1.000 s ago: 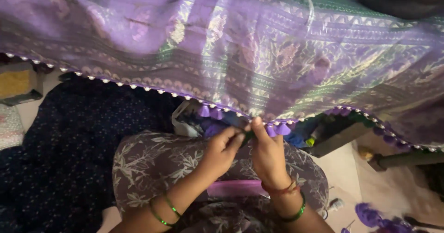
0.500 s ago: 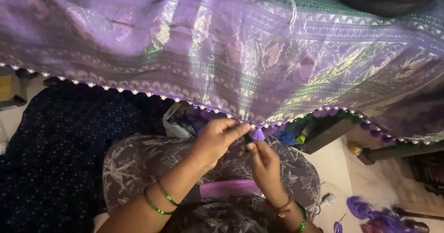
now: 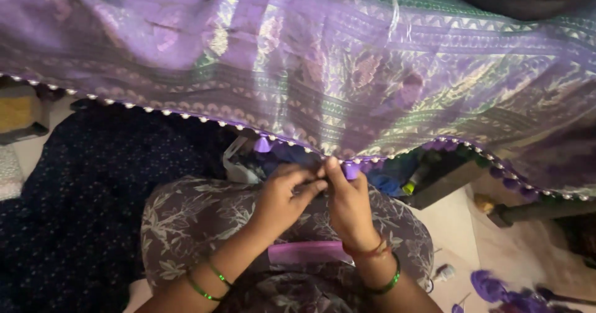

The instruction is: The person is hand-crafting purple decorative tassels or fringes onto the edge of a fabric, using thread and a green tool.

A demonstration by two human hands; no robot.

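A purple and green patterned cloth [image 3: 347,77] is spread across the top of the view, well above and ahead of both hands, and its beaded edge [image 3: 186,115] runs down to them. The left hand [image 3: 282,198] is closed, its fingertips pinched together at the cloth's edge. The right hand [image 3: 349,204] is held touching the left, its fingers closed on a small purple tassel [image 3: 351,170] that hangs at the edge just above it. A second purple tassel [image 3: 263,144] is seen on the edge just up and left of the left hand. Green bangles [image 3: 208,281] are worn on the left wrist; a green bangle and red thread are worn on the right. Beneath both hands a grey leaf-printed lap [image 3: 198,220] is seen, with a flat purple piece [image 3: 307,252] lying on it between the forearms. Loose purple thread [image 3: 496,288] lies on the floor, well right of the right hand.
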